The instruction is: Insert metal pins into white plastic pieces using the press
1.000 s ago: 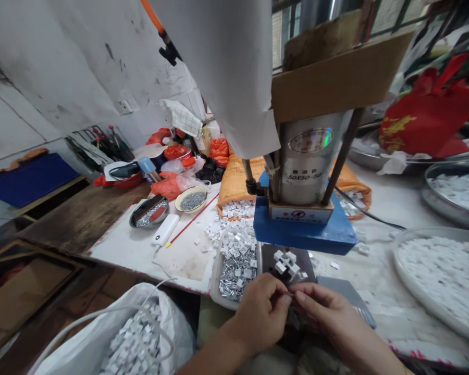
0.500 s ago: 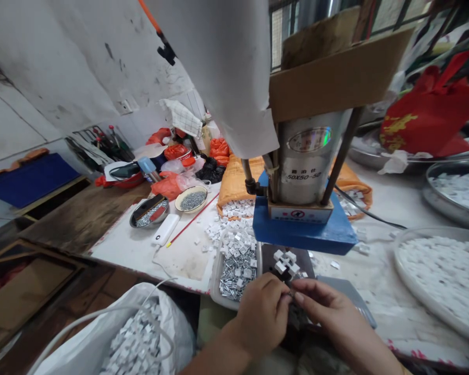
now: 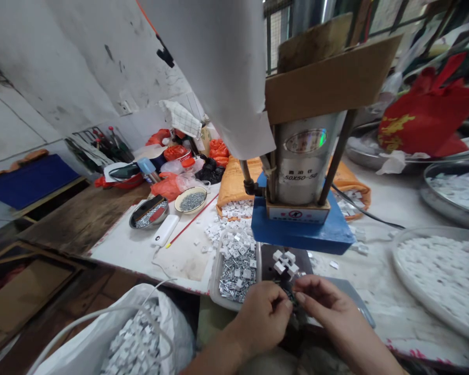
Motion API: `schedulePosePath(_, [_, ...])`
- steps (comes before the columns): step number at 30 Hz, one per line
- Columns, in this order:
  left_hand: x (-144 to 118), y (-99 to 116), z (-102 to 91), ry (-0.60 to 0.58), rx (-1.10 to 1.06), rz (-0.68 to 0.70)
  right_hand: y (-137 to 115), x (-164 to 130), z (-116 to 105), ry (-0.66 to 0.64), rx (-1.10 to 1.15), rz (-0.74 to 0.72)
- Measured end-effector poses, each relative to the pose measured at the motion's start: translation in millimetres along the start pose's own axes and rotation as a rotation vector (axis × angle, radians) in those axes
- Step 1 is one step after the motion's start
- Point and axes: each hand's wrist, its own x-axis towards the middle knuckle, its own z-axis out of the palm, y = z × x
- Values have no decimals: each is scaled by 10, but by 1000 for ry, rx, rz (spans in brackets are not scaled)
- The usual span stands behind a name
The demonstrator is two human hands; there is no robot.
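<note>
My left hand is closed, thumb against the bent fingers, in front of the press; anything in the pinch is too small to make out. Close by on its right, my right hand has thumb and fingertips drawn together, and what they hold is also unclear. Just beyond the fingertips, several small white plastic clips sit in a cluster on the dark plate under the press. Left of the hands stands a clear plastic tub holding loose steel nails and white square clips.
An open white sack of clips stands below the table edge at left. Orange sacks lie behind the press. A wide round tray of white pieces is at right. Bowls of nails and a red stick lie farther left.
My hands have drawn slightly apart, widening the gap between the fingertips. The clips on the plate and the tub appear unmoved.
</note>
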Motion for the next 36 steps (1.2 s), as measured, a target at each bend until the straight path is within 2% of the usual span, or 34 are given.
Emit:
schedulePosePath(7, [-17,53,-79,25,-177,-10,73,25,-5,0,72,28])
schedulePosePath(11, [-12,24,-58,-22,-327,-96,15,18,38,-6,131,32])
schedulePosePath(16, [22,-5,-27,-112,-575,-269,8,-6,48,-115,173,56])
schedulePosePath(19, [27,2,-26,-125,-654,-271,60,-15,38,-182,194,95])
schedulePosePath(21, [18,13,-31,-97,-612,-203,103,-14,33,-204,215,109])
schedulePosePath(25, [-7,41,-50,24,-364,-40,143,-25,44,-210,261,128])
schedulePosePath(27, [-21,41,-56,35,-274,-4,124,-43,59,-224,257,148])
schedulePosePath(31, [-49,-5,-61,43,-218,-37,53,-65,90,-246,210,197])
schedulePosePath(36, [-35,-159,-144,153,-224,-146,24,-28,82,-182,122,210])
